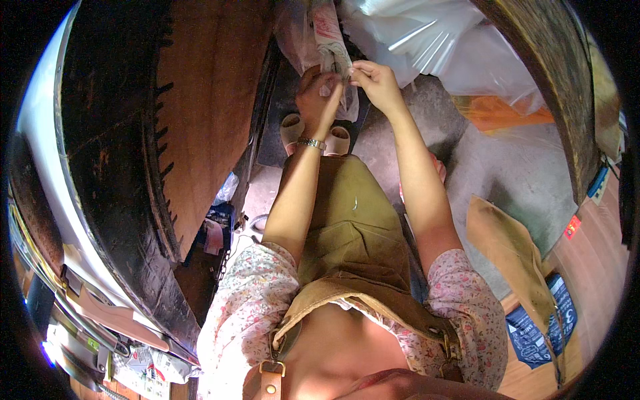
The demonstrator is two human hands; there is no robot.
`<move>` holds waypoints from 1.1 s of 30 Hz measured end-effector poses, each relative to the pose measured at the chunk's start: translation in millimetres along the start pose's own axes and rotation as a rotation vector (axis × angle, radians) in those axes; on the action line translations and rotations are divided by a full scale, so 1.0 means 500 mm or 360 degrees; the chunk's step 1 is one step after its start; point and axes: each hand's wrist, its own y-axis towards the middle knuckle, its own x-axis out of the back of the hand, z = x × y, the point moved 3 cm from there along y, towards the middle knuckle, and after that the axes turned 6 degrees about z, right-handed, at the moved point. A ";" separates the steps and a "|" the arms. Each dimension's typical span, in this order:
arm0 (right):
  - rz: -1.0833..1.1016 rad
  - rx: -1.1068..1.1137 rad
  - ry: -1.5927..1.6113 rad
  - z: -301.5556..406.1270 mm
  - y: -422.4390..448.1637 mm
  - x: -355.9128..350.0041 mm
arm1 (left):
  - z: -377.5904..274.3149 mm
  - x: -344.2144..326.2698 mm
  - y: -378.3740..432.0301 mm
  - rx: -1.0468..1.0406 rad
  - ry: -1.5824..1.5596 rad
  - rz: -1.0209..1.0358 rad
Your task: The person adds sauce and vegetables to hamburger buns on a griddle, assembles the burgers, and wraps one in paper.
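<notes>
Far out in front of me, a clear plastic bag (334, 52) with red print hangs between my hands. Its lower end (350, 107) dangles above my slippers. My right hand (377, 85) pinches the bag's right edge between thumb and fingertips. On the other side, my left hand (317, 97) is curled against the bag with a bit of whitish plastic at its fingers; motion blur hides the exact grip. A metal watch band (312, 143) circles the left wrist.
A dark wooden cabinet-like piece with a toothed rail (162, 135) stands close on the left. Large clear plastic sheeting (430, 45) lies ahead on the right, beneath a curved wooden edge (555, 75). Brown paper (505, 240) and a blue printed package (537, 325) are at lower right.
</notes>
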 end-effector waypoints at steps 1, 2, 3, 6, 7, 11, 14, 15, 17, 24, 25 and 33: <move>-0.0007 -0.0001 0.0000 -0.006 0.000 0.003 | -0.012 0.001 0.002 -0.0052 0.0056 0.0000; 0.0010 0.0013 0.0047 -0.003 0.000 -0.001 | -0.010 0.001 0.002 -0.0051 0.0058 -0.0002; 0.0026 0.0027 0.0093 0.000 0.000 -0.004 | -0.008 0.002 0.002 -0.0056 0.0065 -0.0020; 0.0024 -0.0014 0.0107 0.007 0.001 -0.005 | 0.013 0.001 0.004 0.0123 -0.0212 0.0058; 0.0025 -0.0014 0.0108 0.010 0.000 -0.004 | 0.026 -0.002 0.003 0.0307 -0.0496 0.0154; 0.0048 -0.0121 0.0065 0.006 0.002 0.000 | 0.036 0.004 0.001 0.0437 -0.0491 0.0148; 0.0027 -0.0044 0.0175 -0.005 0.002 -0.001 | 0.022 0.007 0.006 0.0009 -0.0045 0.0179; 0.0033 -0.0035 0.0237 -0.005 0.002 -0.003 | 0.007 0.009 0.003 -0.0140 0.0130 0.0083; 0.0077 -0.0066 0.0057 0.003 -0.002 -0.001 | -0.022 0.010 -0.002 -0.0288 0.0304 -0.0014; 0.0005 -0.0028 0.0151 0.008 -0.001 -0.007 | 0.009 0.003 -0.003 0.0050 0.0124 0.0117; 0.0003 -0.0028 0.0150 0.005 -0.001 -0.003 | 0.016 0.001 -0.004 0.0043 0.0102 0.0134; -0.0129 0.0201 -0.0139 0.035 0.000 -0.031 | 0.007 0.000 0.001 0.0196 0.0092 0.0031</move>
